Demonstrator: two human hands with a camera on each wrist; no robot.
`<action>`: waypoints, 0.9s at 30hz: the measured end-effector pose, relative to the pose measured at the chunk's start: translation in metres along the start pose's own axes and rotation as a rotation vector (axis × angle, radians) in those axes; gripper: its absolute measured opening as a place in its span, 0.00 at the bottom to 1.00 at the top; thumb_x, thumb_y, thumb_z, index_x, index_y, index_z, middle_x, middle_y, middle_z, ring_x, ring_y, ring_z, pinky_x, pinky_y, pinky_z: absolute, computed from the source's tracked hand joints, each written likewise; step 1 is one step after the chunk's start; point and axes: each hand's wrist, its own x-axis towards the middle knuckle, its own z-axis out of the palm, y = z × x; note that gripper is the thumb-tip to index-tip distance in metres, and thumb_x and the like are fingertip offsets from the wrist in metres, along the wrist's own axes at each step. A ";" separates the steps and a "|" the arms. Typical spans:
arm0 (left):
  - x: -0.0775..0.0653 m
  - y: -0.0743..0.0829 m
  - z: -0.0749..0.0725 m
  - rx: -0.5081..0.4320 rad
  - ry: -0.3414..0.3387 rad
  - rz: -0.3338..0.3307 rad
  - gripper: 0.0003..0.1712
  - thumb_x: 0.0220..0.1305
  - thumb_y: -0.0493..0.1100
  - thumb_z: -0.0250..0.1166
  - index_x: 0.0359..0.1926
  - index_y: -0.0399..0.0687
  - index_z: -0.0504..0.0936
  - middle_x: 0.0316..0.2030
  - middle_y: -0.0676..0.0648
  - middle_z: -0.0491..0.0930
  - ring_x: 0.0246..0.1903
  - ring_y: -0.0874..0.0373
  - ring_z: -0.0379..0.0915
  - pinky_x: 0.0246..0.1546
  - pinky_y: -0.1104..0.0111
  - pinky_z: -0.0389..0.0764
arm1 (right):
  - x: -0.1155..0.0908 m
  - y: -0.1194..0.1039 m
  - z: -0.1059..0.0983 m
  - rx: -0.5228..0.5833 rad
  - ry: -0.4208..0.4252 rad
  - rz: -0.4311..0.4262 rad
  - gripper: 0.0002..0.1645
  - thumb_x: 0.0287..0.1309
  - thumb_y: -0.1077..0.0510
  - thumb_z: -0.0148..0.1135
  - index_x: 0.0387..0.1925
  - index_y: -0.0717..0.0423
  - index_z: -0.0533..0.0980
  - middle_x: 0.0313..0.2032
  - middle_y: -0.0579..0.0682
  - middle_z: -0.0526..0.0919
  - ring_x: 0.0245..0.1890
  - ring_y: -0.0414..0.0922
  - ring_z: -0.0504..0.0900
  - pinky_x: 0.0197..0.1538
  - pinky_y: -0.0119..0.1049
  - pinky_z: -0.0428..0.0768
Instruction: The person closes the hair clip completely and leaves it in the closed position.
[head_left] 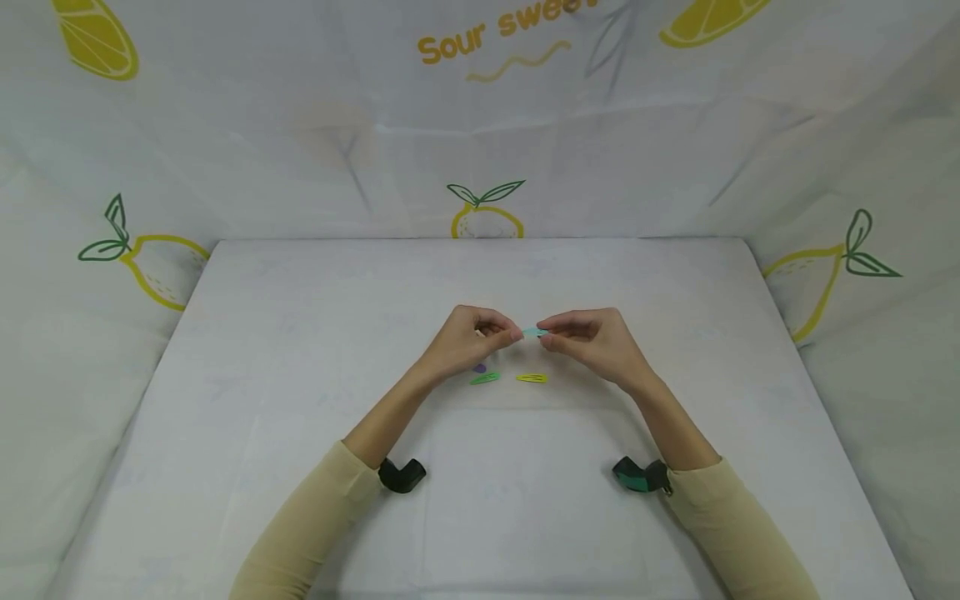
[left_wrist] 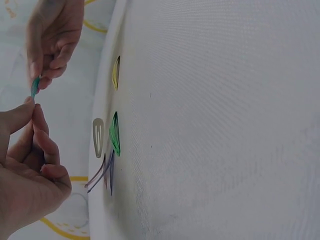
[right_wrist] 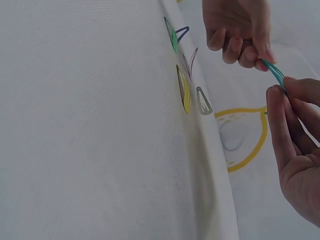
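Head view: L hand (head_left: 472, 337) & R hand (head_left: 596, 343) each pinch an end of teal snap hair clip (head_left: 533, 332), long axis approx. horiz., L–R.

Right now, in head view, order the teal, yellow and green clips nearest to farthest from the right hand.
1. Teal clip: held between right hand and left hand.
2. Yellow clip: on the table, left of the right hand.
3. Green clip: farther left on the table.
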 end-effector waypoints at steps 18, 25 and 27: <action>0.002 -0.005 0.002 0.025 0.011 0.023 0.09 0.72 0.44 0.74 0.43 0.43 0.93 0.27 0.52 0.84 0.24 0.62 0.70 0.27 0.73 0.70 | -0.001 0.004 -0.003 0.035 -0.002 0.019 0.15 0.66 0.63 0.75 0.51 0.67 0.88 0.43 0.62 0.93 0.41 0.43 0.95 0.49 0.29 0.89; 0.001 -0.005 0.003 0.083 0.020 0.035 0.07 0.71 0.43 0.74 0.41 0.45 0.93 0.30 0.49 0.86 0.24 0.62 0.69 0.27 0.73 0.69 | 0.000 0.005 -0.003 0.002 -0.014 0.055 0.14 0.66 0.62 0.75 0.51 0.65 0.87 0.41 0.59 0.93 0.41 0.48 0.94 0.48 0.29 0.88; 0.002 -0.005 0.004 0.118 0.023 0.046 0.06 0.71 0.43 0.74 0.40 0.45 0.93 0.31 0.49 0.87 0.24 0.62 0.69 0.27 0.73 0.69 | 0.000 0.005 -0.003 -0.004 -0.022 0.078 0.15 0.66 0.62 0.74 0.51 0.66 0.86 0.40 0.59 0.93 0.41 0.49 0.94 0.48 0.29 0.88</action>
